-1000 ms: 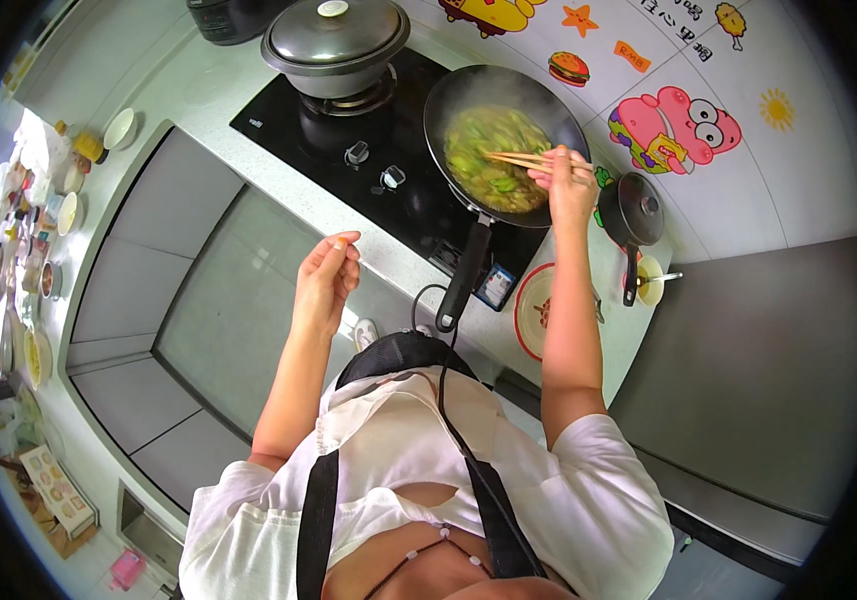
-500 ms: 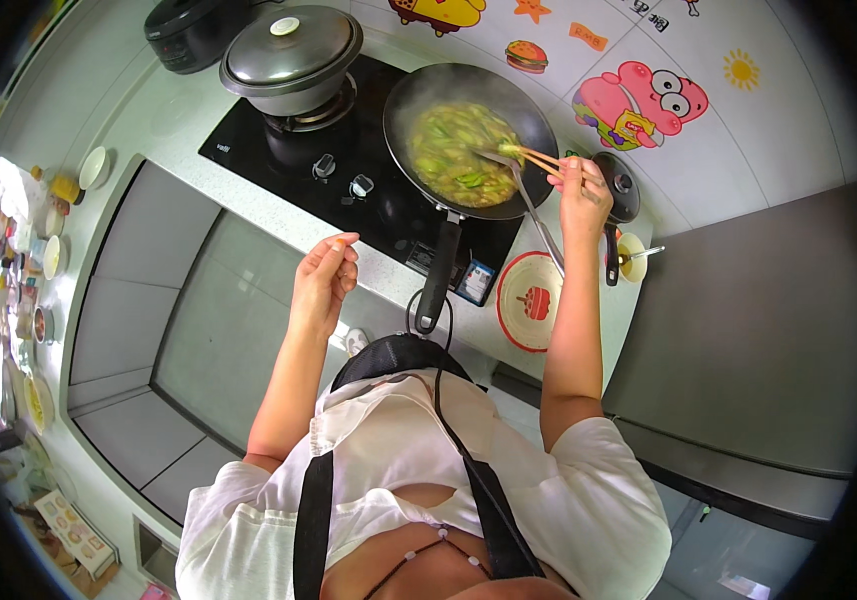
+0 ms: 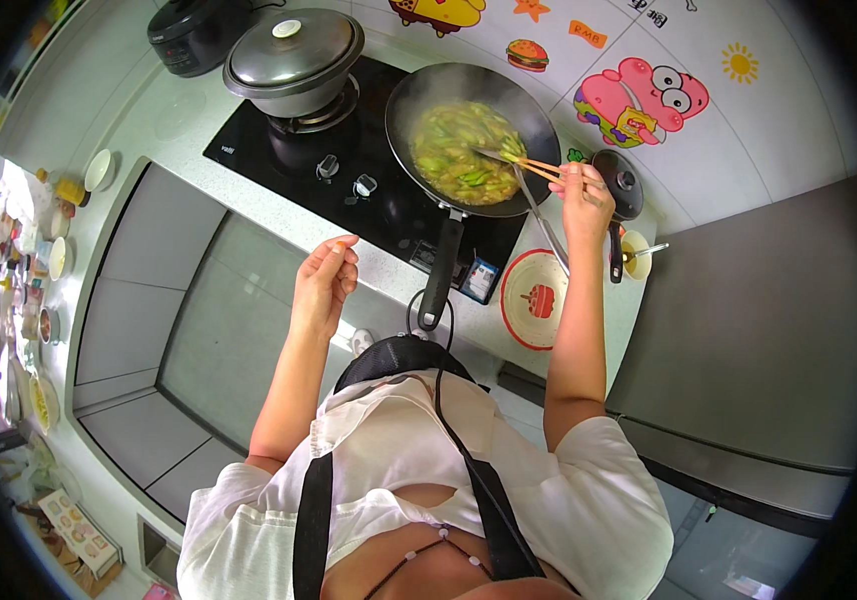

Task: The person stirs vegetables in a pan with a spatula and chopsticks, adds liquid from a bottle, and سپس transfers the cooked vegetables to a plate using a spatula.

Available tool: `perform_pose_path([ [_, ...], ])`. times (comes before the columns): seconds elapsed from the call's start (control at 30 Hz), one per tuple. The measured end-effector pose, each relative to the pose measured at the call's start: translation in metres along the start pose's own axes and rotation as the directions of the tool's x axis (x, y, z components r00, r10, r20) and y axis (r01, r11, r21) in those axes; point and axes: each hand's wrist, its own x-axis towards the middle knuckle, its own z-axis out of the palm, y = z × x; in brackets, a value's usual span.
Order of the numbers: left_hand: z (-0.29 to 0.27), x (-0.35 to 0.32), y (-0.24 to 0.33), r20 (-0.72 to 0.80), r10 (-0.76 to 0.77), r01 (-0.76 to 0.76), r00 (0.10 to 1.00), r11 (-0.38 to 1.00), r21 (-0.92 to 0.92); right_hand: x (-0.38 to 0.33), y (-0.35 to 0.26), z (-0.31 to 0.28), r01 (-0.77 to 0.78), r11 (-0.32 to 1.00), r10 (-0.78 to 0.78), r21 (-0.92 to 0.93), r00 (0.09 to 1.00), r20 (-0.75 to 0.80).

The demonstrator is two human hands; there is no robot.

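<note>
My right hand [image 3: 585, 195] is closed around a pair of wooden chopsticks [image 3: 543, 170]. Their tips are over the right side of a dark wok [image 3: 547, 120], with a green bit of food at them. Green vegetables [image 3: 459, 150] in a yellowish, steaming liquid fill the wok's middle. A metal spatula [image 3: 541, 220] leans over the wok's rim, its blade in the food and its handle passing beside my right forearm. My left hand [image 3: 327, 278] hangs in front of the counter, left of the wok's black handle [image 3: 442, 270], fingers curled in and nothing visible in them.
A lidded pot [image 3: 294, 60] sits on the other burner of the black stove [image 3: 279, 165]. Near the wok are a red-rimmed bowl [image 3: 514, 325], a small lidded pan [image 3: 624, 185] and a cup with a spoon [image 3: 639, 265]. A grey fridge [image 3: 749, 330] stands at the right.
The chopstick tips have shifted slightly at the wok's right side, with the green food at them showing more clearly. My left hand stays in nearly the same place.
</note>
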Motion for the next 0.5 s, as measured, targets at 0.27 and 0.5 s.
perform_pose_path([
  [0.27, -0.016, -0.007, 0.006, -0.093, 0.026, -0.027, 0.995, 1.000, -0.006, -0.014, -0.028, -0.027, -0.127, 0.893, 0.167, 0.433, 0.984, -0.055],
  [0.5, -0.036, -0.012, 0.016, -0.194, 0.054, -0.063, 0.980, 0.997, -0.044, -0.047, -0.059, -0.036, -0.176, 0.483, 0.140, 0.857, 0.983, 0.123],
])
